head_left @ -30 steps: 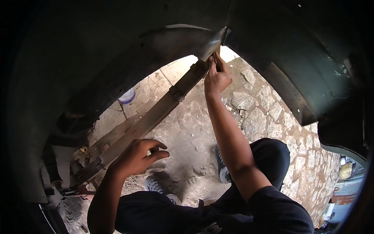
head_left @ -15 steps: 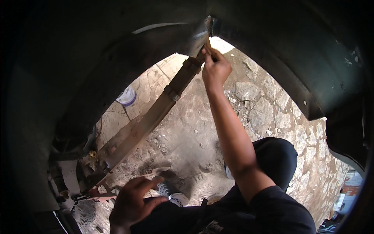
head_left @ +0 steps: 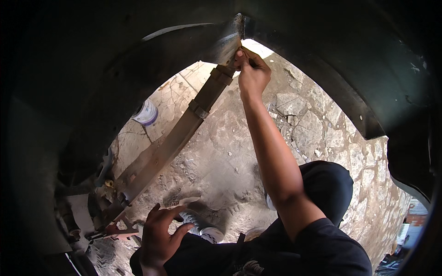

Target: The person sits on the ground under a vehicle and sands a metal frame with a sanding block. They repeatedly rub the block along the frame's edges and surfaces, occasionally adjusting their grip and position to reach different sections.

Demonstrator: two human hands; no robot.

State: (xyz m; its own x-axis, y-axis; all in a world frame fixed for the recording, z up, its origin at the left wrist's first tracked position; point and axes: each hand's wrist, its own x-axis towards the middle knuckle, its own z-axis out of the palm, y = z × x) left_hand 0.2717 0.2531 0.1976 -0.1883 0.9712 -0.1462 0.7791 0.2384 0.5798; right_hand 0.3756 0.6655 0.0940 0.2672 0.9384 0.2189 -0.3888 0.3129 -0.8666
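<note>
High in the middle, my right hand is closed in a pinch at the corner of a dark curved panel. A thin brown piece shows at its fingertips, mostly hidden by them; what it is made of I cannot tell. Just beside these fingers ends a long brown bar with bracket-like bands, slanting down to the left. At the lower left my left hand holds nothing, its fingers apart, above my leg and near a pale flat piece on the ground.
Dark panels arch overhead on both sides, the right one reaching down to a corner. A white and purple bucket stands beyond the bar. Metal parts crowd the lower left. Dusty ground and stone paving lie below.
My right hand has shifted slightly left and up at the panel corner, and the brown piece shows less. My left hand has turned and spread its fingers more. The whole view has shifted a little.
</note>
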